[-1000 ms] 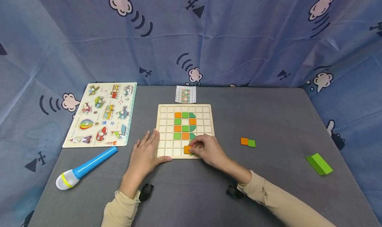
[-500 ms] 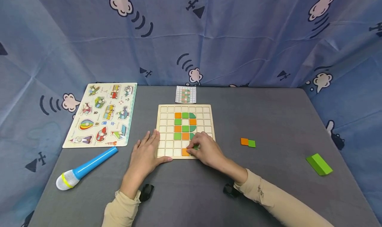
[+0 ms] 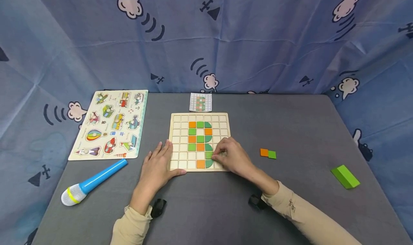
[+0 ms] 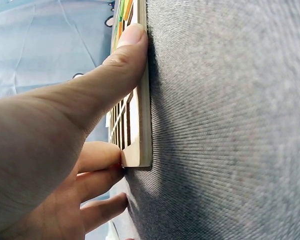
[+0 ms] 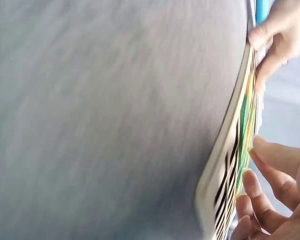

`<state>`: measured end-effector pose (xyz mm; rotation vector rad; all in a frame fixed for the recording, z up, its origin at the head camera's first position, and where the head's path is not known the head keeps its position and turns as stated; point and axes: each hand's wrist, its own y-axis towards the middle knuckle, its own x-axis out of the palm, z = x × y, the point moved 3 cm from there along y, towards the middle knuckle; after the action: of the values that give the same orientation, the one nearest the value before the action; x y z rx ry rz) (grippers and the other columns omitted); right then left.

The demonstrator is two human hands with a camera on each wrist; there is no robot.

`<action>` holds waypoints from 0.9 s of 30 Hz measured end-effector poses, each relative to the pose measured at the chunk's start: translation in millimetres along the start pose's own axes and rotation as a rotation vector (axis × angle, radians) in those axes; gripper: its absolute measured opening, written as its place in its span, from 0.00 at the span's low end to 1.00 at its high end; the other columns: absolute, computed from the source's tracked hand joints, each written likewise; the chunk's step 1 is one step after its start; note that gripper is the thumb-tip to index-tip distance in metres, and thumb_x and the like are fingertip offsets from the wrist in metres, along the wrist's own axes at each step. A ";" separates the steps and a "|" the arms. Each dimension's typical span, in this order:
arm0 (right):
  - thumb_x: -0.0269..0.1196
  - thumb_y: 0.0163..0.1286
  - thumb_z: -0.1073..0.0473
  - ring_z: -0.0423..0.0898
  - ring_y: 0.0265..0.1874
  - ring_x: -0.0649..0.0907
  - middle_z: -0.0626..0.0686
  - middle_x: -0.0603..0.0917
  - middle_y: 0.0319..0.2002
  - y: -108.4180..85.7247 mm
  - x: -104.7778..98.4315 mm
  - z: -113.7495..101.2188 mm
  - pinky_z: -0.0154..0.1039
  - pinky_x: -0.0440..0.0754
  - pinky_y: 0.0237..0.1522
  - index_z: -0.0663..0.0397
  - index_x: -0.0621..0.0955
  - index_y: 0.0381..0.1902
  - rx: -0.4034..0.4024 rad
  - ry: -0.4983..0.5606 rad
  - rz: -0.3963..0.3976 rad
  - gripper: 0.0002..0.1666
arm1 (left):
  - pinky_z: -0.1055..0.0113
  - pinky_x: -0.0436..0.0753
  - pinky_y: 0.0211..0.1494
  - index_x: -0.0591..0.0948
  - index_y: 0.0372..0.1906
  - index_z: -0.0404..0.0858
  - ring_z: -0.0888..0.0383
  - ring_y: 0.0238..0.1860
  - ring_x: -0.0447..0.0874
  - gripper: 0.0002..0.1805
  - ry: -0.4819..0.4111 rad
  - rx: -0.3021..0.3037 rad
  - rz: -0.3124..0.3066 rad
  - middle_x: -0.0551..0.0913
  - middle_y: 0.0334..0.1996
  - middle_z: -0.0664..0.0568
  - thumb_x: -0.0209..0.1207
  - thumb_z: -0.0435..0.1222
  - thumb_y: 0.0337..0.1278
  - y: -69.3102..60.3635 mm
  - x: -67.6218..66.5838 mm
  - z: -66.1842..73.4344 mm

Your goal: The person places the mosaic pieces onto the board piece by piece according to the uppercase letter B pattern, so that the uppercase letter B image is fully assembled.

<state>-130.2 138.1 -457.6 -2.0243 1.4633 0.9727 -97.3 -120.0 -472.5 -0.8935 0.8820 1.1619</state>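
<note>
A wooden grid board (image 3: 179, 155) lies mid-table, with orange and green squares and dark green rounded pieces in its cells. My left hand (image 3: 156, 165) rests at its near left corner, fingers along the left edge; the left wrist view shows the thumb (image 4: 132, 40) against the near edge. In the bottom filled row sit an orange square tile (image 3: 200, 164) and a green rounded tile (image 3: 209, 163). My right hand (image 3: 235, 157) hovers over the board's right side, thumb near a green square tile (image 3: 208, 154). Its fingers are loosely bent, with nothing seen between the tips (image 5: 253, 145).
A small pattern card (image 3: 200, 102) lies behind the board. To the right are a loose orange tile (image 3: 264, 152), a green tile (image 3: 272, 154) and a green block (image 3: 345, 177). A picture puzzle board (image 3: 108, 125) and a blue toy microphone (image 3: 93, 182) lie left.
The orange tile, pinched by my right hand earlier, now sits in the bottom row. My right hand has let go and shifted right, uncovering the green pieces. My left hand stays put.
</note>
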 end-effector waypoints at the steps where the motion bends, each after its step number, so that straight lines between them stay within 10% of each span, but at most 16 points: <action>1: 0.80 0.61 0.60 0.46 0.40 0.78 0.46 0.85 0.35 -0.6 -4.4 4.4 0.43 0.77 0.44 0.46 0.90 0.25 0.009 0.005 0.004 0.09 | 0.31 0.64 0.78 0.63 0.82 0.34 0.38 0.84 0.58 0.62 0.001 -0.001 -0.002 0.62 0.83 0.40 0.78 0.58 0.48 0.2 -0.2 0.0; 15: 0.81 0.60 0.55 0.62 0.59 0.72 0.65 0.78 0.60 -29.2 -76.7 86.4 0.67 0.72 0.61 0.57 0.83 0.59 0.133 -0.062 -0.105 0.31 | 0.31 0.65 0.78 0.64 0.82 0.34 0.38 0.84 0.58 0.61 0.008 0.005 -0.003 0.62 0.83 0.40 0.77 0.59 0.49 -0.9 -2.3 1.0; 27: 0.84 0.55 0.58 0.56 0.47 0.78 0.62 0.80 0.50 -50.7 -115.3 119.6 0.56 0.77 0.52 0.61 0.83 0.56 0.180 -0.108 -0.191 0.33 | 0.32 0.64 0.79 0.64 0.82 0.34 0.38 0.84 0.59 0.61 0.005 0.000 -0.006 0.63 0.83 0.40 0.78 0.59 0.49 -0.8 -0.1 0.6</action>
<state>-136.8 311.5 -449.0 -1.9103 1.2285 0.8272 -96.4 -119.6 -472.1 -0.8985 0.8826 1.1544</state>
